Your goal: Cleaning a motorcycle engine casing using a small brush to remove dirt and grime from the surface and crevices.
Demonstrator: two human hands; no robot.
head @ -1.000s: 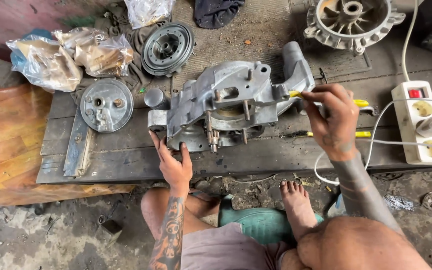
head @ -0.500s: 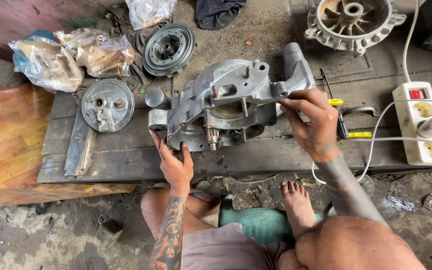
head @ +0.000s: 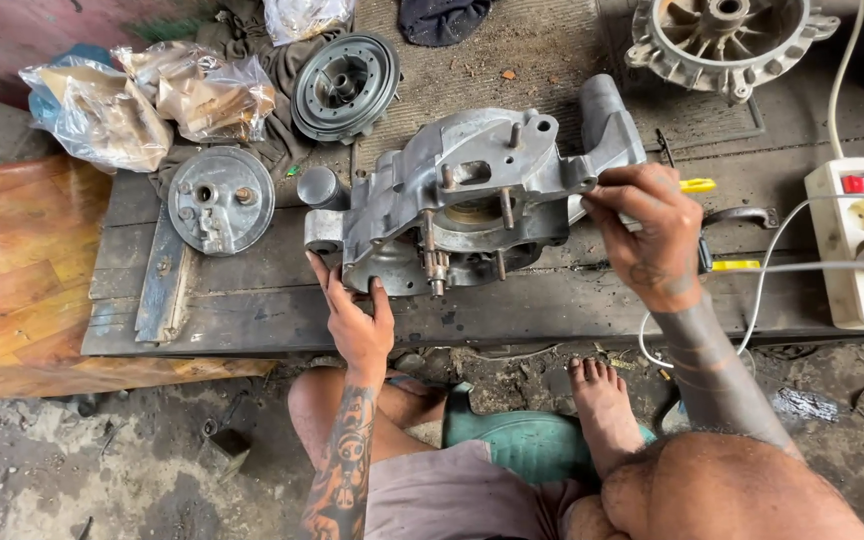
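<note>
Between the two hands, on the wooden desk (head: 252, 300), lies the engine case (head: 472, 200), a big grey cast-metal housing with studs and a short shaft sticking up from it. It looks heavy and wholly stiff, with hard edges and probably a greasy film, so it would want two hands, taken by its thick outer walls and lugs and not by the thin studs.

The left hand (head: 357, 325) rests open against the near left edge of the case, fingers (head: 324, 285) spread and flat on the metal, steadying and not clamping. The right hand (head: 647, 235) is at the right end of the case, fingers closed in a pinch on something small where the arm of the casting juts out; what they pinch I cannot tell.

Beyond the left fingers, a round drum plate (head: 222, 200) lies flat on the desk, and farther off a dark pulley (head: 345, 87) sits on a cloth. Plastic bags (head: 142, 105) lie to their outer side. Past the right fingers are yellow-handled tools (head: 732, 265), a white power strip (head: 857, 245) with a cable, and, farther away, a finned round cover (head: 727, 35).
</note>
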